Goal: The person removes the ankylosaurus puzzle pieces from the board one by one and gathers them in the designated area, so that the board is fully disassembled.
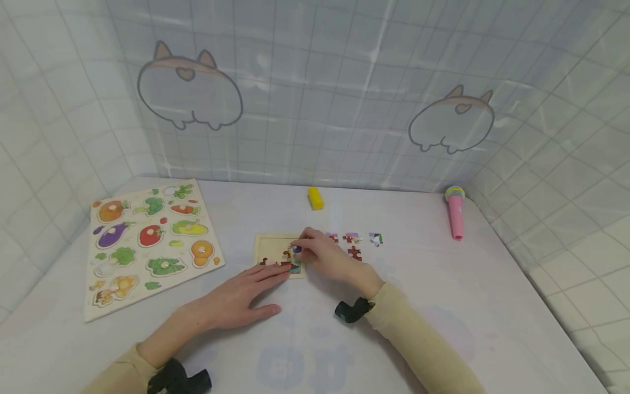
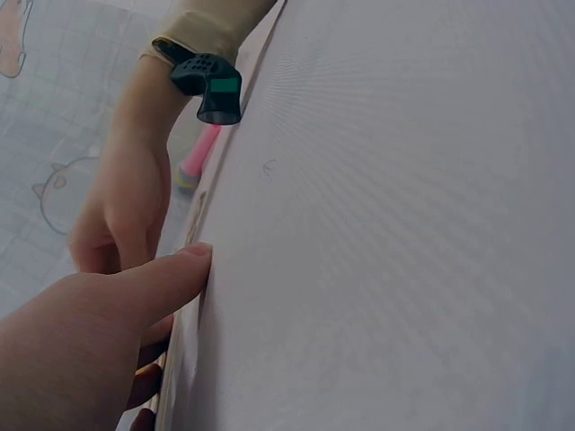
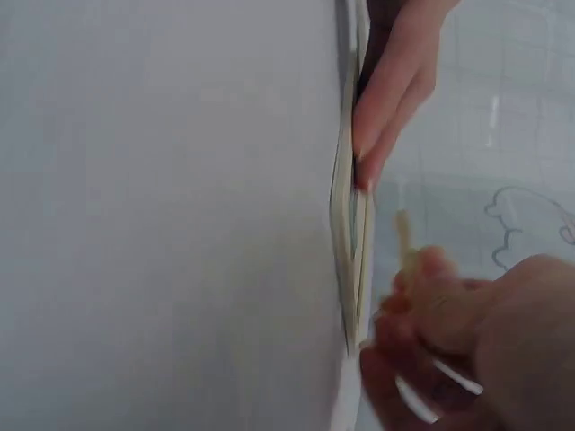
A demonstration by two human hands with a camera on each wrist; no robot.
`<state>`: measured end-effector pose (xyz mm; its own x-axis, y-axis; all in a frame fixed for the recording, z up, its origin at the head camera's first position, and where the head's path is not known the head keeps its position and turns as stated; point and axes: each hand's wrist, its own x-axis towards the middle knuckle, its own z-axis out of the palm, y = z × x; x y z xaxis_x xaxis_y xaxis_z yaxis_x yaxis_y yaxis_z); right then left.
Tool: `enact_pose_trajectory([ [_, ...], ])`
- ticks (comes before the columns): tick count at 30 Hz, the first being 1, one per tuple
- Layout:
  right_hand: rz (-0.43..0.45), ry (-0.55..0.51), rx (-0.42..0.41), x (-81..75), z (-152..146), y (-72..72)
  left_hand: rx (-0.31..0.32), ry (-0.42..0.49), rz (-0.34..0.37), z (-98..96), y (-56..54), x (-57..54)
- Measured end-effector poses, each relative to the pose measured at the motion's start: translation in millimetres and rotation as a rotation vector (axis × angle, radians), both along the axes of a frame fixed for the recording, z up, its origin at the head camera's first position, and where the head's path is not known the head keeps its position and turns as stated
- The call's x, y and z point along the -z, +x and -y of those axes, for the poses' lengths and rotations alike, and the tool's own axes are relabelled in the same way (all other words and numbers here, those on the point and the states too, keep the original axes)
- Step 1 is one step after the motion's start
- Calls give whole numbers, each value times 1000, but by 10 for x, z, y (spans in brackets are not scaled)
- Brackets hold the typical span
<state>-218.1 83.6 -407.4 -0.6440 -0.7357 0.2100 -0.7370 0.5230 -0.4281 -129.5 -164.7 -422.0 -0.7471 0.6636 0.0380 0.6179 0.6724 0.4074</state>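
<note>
A small wooden puzzle tray [image 1: 269, 244] lies on the table, with jigsaw pieces set along its front and right part. My left hand [image 1: 238, 298] rests its extended fingers on those pieces, thumb apart on the near side. Over the tray's right edge, my right hand [image 1: 326, 256] pinches a puzzle piece [image 3: 403, 233] between thumb and fingers; in the right wrist view that piece appears edge-on and blurred. Several loose puzzle pieces [image 1: 354, 253] lie to the right of the tray, partly hidden by the right hand. The left fingers cover some of the fitted pieces.
A large vegetable peg board [image 1: 164, 221] lies on the left. Behind the tray is a yellow block [image 1: 315, 198]. A pink toy microphone [image 1: 456, 216] lies at the far right. Tiled-pattern curtain walls [image 1: 320, 109] enclose the white table [image 1: 403, 306] at the back and sides.
</note>
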Motion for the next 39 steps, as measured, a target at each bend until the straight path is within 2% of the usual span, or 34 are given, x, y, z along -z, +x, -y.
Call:
enact_pose_trajectory([
  [6,65,-93,55,-97,-318,-6,-5,9,1,2,13,12],
  [10,87,-130,133,-150,-617,14,-10,7,-5,2,16,8],
  [18,29,-161,261,-102,-1220,26,-9,16,3,3,24,0],
  [24,42,-147,326,-62,-1525,16,-12,2,-4,8,18,5],
  [28,37,-146,331,7,-1640,20,-10,5,11,7,8,9],
  [32,16,-163,299,83,-1675,2,-20,8,12,20,4,8],
  [36,-12,-169,270,108,-1700,-18,-20,13,-4,15,8,11],
  [39,5,-149,270,109,-1733,-1,-13,19,-4,0,9,18],
])
